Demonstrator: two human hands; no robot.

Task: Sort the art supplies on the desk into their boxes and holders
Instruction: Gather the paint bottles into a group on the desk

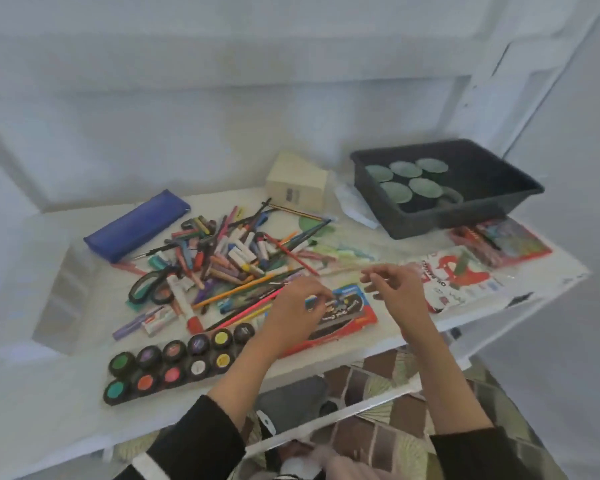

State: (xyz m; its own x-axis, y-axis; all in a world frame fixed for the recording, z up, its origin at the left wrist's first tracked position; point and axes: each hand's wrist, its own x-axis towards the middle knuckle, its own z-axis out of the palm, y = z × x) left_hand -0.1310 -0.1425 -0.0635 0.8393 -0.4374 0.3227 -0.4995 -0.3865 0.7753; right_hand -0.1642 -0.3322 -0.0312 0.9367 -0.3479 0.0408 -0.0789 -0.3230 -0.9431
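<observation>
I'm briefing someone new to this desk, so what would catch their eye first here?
The jumbled pile of markers, crayons and pencils sprawling across the middle of the desk. Next, the tray of bright paint pots at the near left edge, and the dark bin holding green discs at the far right.

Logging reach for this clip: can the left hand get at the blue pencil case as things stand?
Probably yes. The blue pencil case lies uncovered at the far left, on the side of the left hand. Only the low marker pile lies between; the hand could pass over it.
</observation>
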